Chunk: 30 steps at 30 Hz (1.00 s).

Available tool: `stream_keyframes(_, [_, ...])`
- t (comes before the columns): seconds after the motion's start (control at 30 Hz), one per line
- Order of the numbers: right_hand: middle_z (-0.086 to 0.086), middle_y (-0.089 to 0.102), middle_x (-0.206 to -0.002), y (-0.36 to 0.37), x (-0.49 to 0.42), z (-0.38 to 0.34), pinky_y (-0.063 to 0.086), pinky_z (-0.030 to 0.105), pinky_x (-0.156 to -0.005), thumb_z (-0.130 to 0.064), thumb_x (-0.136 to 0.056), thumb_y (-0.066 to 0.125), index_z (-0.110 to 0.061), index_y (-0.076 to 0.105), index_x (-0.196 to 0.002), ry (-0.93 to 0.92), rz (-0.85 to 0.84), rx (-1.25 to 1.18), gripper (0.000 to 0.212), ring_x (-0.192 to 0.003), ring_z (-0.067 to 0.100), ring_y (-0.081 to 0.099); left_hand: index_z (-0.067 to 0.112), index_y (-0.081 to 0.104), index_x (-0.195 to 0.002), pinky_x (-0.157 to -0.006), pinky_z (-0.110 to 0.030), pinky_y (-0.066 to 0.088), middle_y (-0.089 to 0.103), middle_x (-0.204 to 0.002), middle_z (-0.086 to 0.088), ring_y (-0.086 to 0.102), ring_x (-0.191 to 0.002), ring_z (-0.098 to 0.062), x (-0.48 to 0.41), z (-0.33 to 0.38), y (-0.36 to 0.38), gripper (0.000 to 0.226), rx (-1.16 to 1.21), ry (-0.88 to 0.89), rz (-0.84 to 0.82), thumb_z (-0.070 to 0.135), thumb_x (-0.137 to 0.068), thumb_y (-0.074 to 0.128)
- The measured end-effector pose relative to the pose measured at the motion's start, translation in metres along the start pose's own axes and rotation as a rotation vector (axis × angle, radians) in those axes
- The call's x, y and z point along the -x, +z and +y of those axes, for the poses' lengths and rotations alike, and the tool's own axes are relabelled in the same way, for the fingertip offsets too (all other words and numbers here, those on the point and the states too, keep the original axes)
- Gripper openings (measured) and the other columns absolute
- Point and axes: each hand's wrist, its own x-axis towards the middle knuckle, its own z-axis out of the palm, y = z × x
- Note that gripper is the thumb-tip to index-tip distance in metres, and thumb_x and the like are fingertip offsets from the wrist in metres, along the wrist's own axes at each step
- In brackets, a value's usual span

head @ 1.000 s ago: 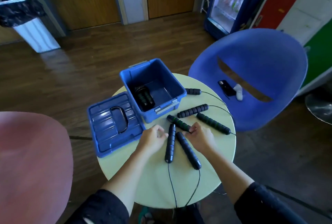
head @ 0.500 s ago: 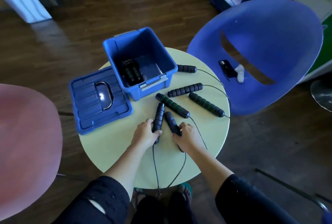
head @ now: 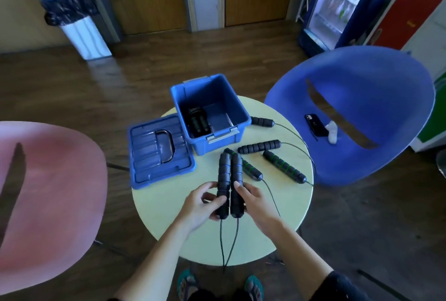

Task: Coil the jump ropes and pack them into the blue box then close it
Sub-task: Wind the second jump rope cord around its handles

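Observation:
Two black rope handles (head: 229,180) stand side by side, lifted over the round pale table (head: 169,209). My left hand (head: 200,206) grips the left handle and my right hand (head: 255,201) grips the right one. Their two cords (head: 225,242) hang down past the table's near edge. The open blue box (head: 239,110) stands at the table's far side with one coiled rope (head: 198,121) inside. Its blue lid (head: 156,151) lies flat to the left. Several more handles (head: 284,167) lie on the table to the right.
A blue chair (head: 362,98) at the right holds a black phone (head: 315,125) and a white object. A pink chair (head: 48,192) stands at the left. A bin (head: 79,28) and a drinks fridge (head: 337,4) stand by the far wall.
Both hands closed on the two black handles, brought them together side by side and raised them off the table. The camera view tilted up.

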Motion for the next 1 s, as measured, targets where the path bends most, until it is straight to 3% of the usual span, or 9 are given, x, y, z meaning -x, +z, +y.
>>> stream_keyframes(0.07, [0.016,0.072,-0.104,0.008,0.004,-0.014,0.049,0.040,-0.082,-0.035,-0.099,0.051,-0.013,0.065,-0.111,-0.038,-0.043,-0.047,0.029,-0.091,0.021,0.066,0.019,0.063,-0.119,-0.062,-0.033,0.059,0.069,-0.085,-0.014,0.071,-0.070,-0.022,0.008,0.013,-0.006,0.033,0.012,0.045,0.037,0.011,-0.088,0.068])
stream_keyframes(0.23, [-0.004,0.066,-0.076,0.031,0.016,-0.062,0.035,0.020,-0.050,-0.025,-0.100,0.050,-0.009,0.059,-0.111,-0.156,-0.141,-0.066,0.022,-0.055,0.005,0.052,0.037,0.062,-0.113,-0.068,-0.037,0.060,0.065,-0.076,-0.004,0.070,-0.066,-0.019,0.023,0.048,-0.028,0.035,-0.043,0.178,0.097,0.015,-0.087,0.070])
stream_keyframes(0.4, [0.002,0.062,-0.069,0.045,0.021,-0.105,0.030,0.018,-0.043,-0.017,-0.097,0.055,-0.002,0.056,-0.111,-0.255,-0.227,-0.023,0.020,-0.046,0.006,0.043,0.046,0.065,-0.112,-0.060,-0.014,0.045,0.067,-0.075,0.008,0.057,-0.063,0.002,0.031,0.083,-0.058,0.025,-0.188,0.283,0.134,0.033,-0.090,0.066])
stream_keyframes(0.47, [-0.003,0.060,-0.065,0.049,0.025,-0.121,0.030,0.018,-0.044,-0.017,-0.097,0.055,-0.006,0.057,-0.105,-0.291,-0.270,0.003,0.014,-0.046,0.006,0.042,0.045,0.068,-0.097,-0.062,-0.009,0.043,0.068,-0.068,0.020,0.056,-0.065,0.011,0.039,0.104,-0.067,0.011,-0.197,0.294,0.134,0.040,-0.093,0.059])
stream_keyframes(0.57, [-0.005,0.060,-0.074,0.058,0.032,-0.144,0.039,0.014,-0.051,-0.015,-0.096,0.056,-0.009,0.057,-0.104,-0.343,-0.338,0.100,0.009,-0.057,0.002,0.052,0.027,0.064,-0.078,-0.051,-0.018,0.041,0.057,-0.053,0.016,0.053,-0.052,0.003,0.041,0.144,-0.081,0.031,-0.105,0.300,0.175,0.047,-0.094,0.048])
stream_keyframes(0.73, [0.002,0.061,-0.085,0.074,0.047,-0.197,0.043,0.019,-0.059,-0.030,-0.084,0.065,-0.012,0.059,-0.102,-0.393,-0.476,0.281,0.026,-0.072,0.010,0.057,0.030,0.071,-0.093,-0.062,-0.025,0.047,0.070,-0.093,0.005,0.062,-0.082,-0.011,0.035,0.211,-0.104,0.021,-0.031,0.413,0.309,0.048,-0.083,0.069])
stream_keyframes(0.83, [0.002,0.060,-0.084,0.079,0.050,-0.231,0.043,0.018,-0.060,-0.023,-0.093,0.062,-0.013,0.056,-0.102,-0.388,-0.507,0.299,0.015,-0.068,0.008,0.058,0.021,0.075,-0.083,-0.066,-0.014,0.047,0.072,-0.086,0.007,0.062,-0.080,-0.005,0.036,0.243,-0.111,0.008,-0.032,0.537,0.379,0.029,-0.080,0.076])
stream_keyframes(0.9, [0.004,0.059,-0.092,0.083,0.053,-0.249,0.045,0.025,-0.071,-0.029,-0.091,0.065,-0.013,0.053,-0.111,-0.430,-0.455,0.339,0.028,-0.079,0.014,0.057,0.017,0.074,-0.079,-0.063,-0.010,0.046,0.071,-0.079,0.005,0.061,-0.074,-0.006,0.038,0.256,-0.116,0.010,0.042,0.575,0.453,0.026,-0.078,0.078])
stream_keyframes(1.0, [-0.010,0.058,-0.104,0.093,0.062,-0.264,0.045,0.010,-0.074,-0.035,-0.078,0.078,-0.022,0.042,-0.124,-0.623,-0.290,0.515,0.059,-0.090,0.001,0.058,0.018,0.072,-0.076,-0.065,-0.019,0.046,0.070,-0.078,0.003,0.061,-0.074,-0.010,0.041,0.271,-0.128,0.014,0.113,0.578,0.585,0.030,-0.078,0.078])
